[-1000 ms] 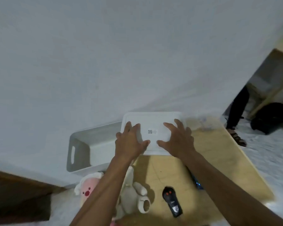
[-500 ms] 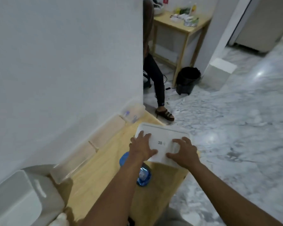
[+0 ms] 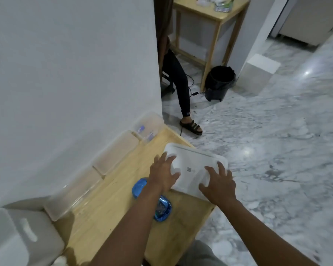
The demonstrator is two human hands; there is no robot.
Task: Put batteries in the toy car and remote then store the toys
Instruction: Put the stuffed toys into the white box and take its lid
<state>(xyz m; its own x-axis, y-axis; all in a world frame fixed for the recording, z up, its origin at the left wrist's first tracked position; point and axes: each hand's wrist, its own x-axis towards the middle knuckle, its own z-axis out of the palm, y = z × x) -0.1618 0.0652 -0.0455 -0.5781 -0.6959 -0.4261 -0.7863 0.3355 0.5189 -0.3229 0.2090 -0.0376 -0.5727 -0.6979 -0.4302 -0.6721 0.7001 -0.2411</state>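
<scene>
A: Left hand (image 3: 164,174), right hand (image 3: 217,186), state?
B: Apart, fingers spread flat on white rectangular plastic lid (image 3: 193,162), far corner of light wooden table (image 3: 104,208).
A: Task item?
B: Shiny blue toy car (image 3: 161,210), on table beneath left forearm.

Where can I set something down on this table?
Bare wood between the clear containers and the blue toy car, and beside the white bin. Crowded: the far corner, where the left hand and right hand rest on the lid.

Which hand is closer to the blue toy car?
Left. The left hand rests on the lid just beside the blue car; the right hand is farther along the lid.
</scene>
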